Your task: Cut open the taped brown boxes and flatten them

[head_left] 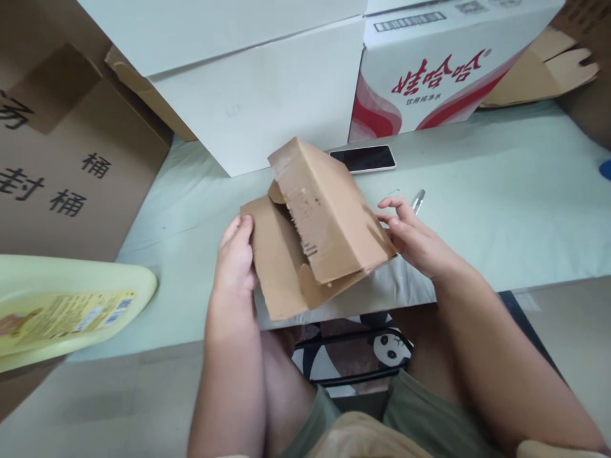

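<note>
A small brown cardboard box is tilted over the covered table in front of me, with torn tape along one edge. Its flap hangs open on the left, and the inside is mostly hidden. My left hand grips the outer edge of that flap, thumb on top. At the box's right end, my right hand holds the side near the corner, with its index finger lifted away. A silver pen-like tool lies just beyond the right hand. Behind the box rests a phone with a dark screen.
White cartons stand along the back, one a red-marked carton. At left are a big brown carton and a pale yellow bottle. Flattened cardboard lies back right. The pale green cloth covers the table.
</note>
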The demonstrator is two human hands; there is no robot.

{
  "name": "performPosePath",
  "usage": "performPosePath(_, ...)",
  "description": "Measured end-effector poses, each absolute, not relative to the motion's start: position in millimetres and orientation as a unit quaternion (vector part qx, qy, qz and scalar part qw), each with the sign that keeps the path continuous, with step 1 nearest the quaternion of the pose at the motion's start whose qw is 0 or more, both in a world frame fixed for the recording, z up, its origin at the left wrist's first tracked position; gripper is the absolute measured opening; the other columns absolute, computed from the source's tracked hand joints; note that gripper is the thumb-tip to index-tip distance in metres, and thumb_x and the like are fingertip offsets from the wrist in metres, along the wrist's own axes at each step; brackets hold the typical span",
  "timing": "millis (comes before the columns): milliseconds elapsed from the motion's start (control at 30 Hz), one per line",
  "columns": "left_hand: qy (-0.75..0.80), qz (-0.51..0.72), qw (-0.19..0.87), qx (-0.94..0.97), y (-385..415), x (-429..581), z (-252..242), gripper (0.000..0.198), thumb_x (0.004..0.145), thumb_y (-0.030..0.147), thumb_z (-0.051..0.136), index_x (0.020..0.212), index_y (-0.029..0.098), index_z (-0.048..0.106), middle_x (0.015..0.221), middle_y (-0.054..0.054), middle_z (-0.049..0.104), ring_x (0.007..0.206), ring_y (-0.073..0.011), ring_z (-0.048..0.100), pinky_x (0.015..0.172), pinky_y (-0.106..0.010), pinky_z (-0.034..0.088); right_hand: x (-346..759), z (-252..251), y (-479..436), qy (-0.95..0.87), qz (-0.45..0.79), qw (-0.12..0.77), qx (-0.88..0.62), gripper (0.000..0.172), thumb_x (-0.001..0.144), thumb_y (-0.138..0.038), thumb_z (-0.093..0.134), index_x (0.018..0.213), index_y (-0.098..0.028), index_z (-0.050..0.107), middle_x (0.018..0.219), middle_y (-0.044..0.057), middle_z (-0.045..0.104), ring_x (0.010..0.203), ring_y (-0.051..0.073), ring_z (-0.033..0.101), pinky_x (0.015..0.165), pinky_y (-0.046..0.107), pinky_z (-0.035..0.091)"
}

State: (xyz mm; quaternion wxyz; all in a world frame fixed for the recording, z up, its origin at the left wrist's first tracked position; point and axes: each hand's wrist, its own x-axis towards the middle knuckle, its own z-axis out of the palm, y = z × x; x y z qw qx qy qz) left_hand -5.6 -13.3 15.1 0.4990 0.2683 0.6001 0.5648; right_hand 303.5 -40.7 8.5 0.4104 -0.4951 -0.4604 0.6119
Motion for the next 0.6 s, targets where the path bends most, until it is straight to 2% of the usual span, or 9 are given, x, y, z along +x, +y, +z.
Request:
performPosePath(100,0.617,0.551,0.500,0.254,-14.2,2.4,21.4,0.018,0.090,0.036,0.075,0.100,0.021,0.071,0.092,-0.007,0.080,0.099,-0.0265,0.080,0.084,-0.037,0.069,298.7,7.9,-40.9,-0.438,0.624,0.380,-0.524,0.080,0.081,-0.062,0.078,0.147,-0.038,0.040,0.132,0.003,0.071,0.115,0.025,0.074,0.101,0.041,0.063)
performPosePath(167,0.613,0.544,0.500,0.282,-12.8,3.7,20.7,0.018,0.092,0.037,0.072,0.099,0.020,0.072,0.091,-0.007,0.080,0.101,-0.0273,0.079,0.084,-0.037,0.069,294.8,8.5,-39.2,-0.401,0.637,0.378,-0.539,0.090,0.081,-0.060,0.077,0.156,-0.036,0.032,0.128,0.004,0.073,0.114,0.026,0.075,0.102,0.043,0.063)
performPosePath(233,0.615,0.521,0.485,0.339,-11.0,1.8,16.3,0.019,0.091,0.036,0.070,0.100,0.019,0.072,0.098,-0.009,0.080,0.107,-0.0294,0.078,0.089,-0.041,0.068,292.1,9.0,-37.0,-0.364,0.649,0.385,-0.545,0.090,0.082,-0.055,0.077,0.156,-0.034,0.031,0.121,0.005,0.075,0.105,0.026,0.078,0.096,0.044,0.066)
performPosePath(300,0.646,0.477,0.440,0.403,-9.8,-1.2,10.3,0.023,0.086,0.030,0.076,0.105,0.018,0.073,0.119,-0.014,0.077,0.120,-0.0329,0.074,0.102,-0.048,0.064,291.1,9.4,-35.4,-0.348,0.651,0.395,-0.547,0.084,0.082,-0.050,0.078,0.152,-0.032,0.037,0.111,0.005,0.077,0.093,0.025,0.079,0.085,0.043,0.068)
performPosePath(400,0.695,0.417,0.349,0.471,-10.1,-3.8,4.5,0.028,0.077,0.023,0.084,0.104,0.017,0.077,0.149,-0.020,0.061,0.144,-0.0389,0.059,0.126,-0.055,0.044,291.2,10.6,-35.1,-0.367,0.638,0.421,-0.530,0.076,0.077,-0.048,0.084,0.142,-0.030,0.049,0.098,0.003,0.078,0.084,0.026,0.079,0.074,0.040,0.068)
performPosePath(467,0.676,0.409,0.340,0.510,-11.4,-3.6,4.6,0.016,0.082,0.028,0.082,0.092,0.017,0.079,0.147,-0.020,0.061,0.148,-0.0388,0.055,0.130,-0.054,0.038,291.1,11.6,-35.6,-0.381,0.623,0.451,-0.513,0.075,0.072,-0.052,0.088,0.135,-0.031,0.054,0.096,0.002,0.079,0.083,0.025,0.079,0.072,0.039,0.067)
performPosePath(533,0.632,0.434,0.369,0.525,-12.9,-2.4,7.2,0.020,0.089,0.037,0.076,0.081,0.018,0.078,0.135,-0.018,0.069,0.143,-0.0357,0.059,0.126,-0.049,0.044,291.0,11.4,-35.9,-0.386,0.598,0.486,-0.507,0.076,0.068,-0.055,0.091,0.131,-0.031,0.056,0.098,0.001,0.079,0.082,0.024,0.079,0.073,0.039,0.067)
performPosePath(600,0.608,0.477,0.395,0.498,-14.7,-0.9,10.3,0.027,0.092,0.044,0.073,0.083,0.019,0.078,0.126,-0.013,0.074,0.136,-0.0319,0.064,0.121,-0.044,0.050,291.2,9.5,-35.4,-0.385,0.572,0.510,-0.514,0.076,0.067,-0.056,0.093,0.129,-0.031,0.057,0.100,0.002,0.080,0.082,0.024,0.079,0.074,0.039,0.068)
